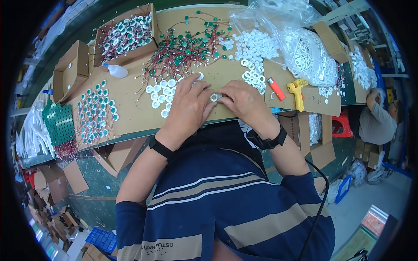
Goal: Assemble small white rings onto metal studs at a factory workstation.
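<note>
My left hand and my right hand meet near the table's front edge. Between their fingertips is a small white ring with a greyish centre, pinched from both sides. Left of it, partly behind my left hand, lies a group of round white pieces. Loose white rings lie just beyond my right hand. Farther back spreads a tangled heap of green discs with thin red wires.
At the right are a red lighter and a yellow glue gun. A clear bag of white rings stands behind them. Wired discs, a white squeeze bottle and a filled cardboard box occupy the left. Another person sits far right.
</note>
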A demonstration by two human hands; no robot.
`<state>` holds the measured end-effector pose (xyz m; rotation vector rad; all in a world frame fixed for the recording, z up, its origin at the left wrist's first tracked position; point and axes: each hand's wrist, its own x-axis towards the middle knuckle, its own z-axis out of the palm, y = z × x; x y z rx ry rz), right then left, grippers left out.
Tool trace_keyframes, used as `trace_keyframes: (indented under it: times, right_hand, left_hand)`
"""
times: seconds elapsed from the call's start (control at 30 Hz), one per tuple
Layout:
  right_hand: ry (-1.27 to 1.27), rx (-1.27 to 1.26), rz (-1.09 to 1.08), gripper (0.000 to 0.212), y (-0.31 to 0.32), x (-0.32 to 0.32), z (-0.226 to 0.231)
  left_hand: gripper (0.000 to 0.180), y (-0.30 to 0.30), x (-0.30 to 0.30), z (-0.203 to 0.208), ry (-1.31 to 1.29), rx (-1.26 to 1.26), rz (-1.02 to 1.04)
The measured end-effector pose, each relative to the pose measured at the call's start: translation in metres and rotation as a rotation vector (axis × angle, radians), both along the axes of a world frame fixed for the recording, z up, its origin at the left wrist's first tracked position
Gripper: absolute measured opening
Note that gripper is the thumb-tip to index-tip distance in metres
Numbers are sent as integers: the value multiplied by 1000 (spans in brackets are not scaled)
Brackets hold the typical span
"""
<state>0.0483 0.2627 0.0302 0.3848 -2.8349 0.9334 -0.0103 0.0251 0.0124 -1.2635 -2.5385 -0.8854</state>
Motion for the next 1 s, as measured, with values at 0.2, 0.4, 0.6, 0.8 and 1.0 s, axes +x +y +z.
trace_keyframes:
  times: [0.2,0.4,0.6,0.8,1.0]
  right_hand:
    - [15,50,0,21,-5,-1,3]
    - [7,79,5,20,-12,-2,4]
    - [-7,114,-5,19,-14,-2,3]
    - [-11,130,-9,17,-17,-2,4]
    - [-17,139,-20,15,-20,-2,4]
  left_hand:
    - [33,0,3,-1,8,14,34]
    - [29,-1,4,-5,6,37,51]
    - [26,-1,5,-6,5,56,47]
    - [22,-1,5,-8,-1,82,48]
    - [19,-1,4,-8,-11,99,43]
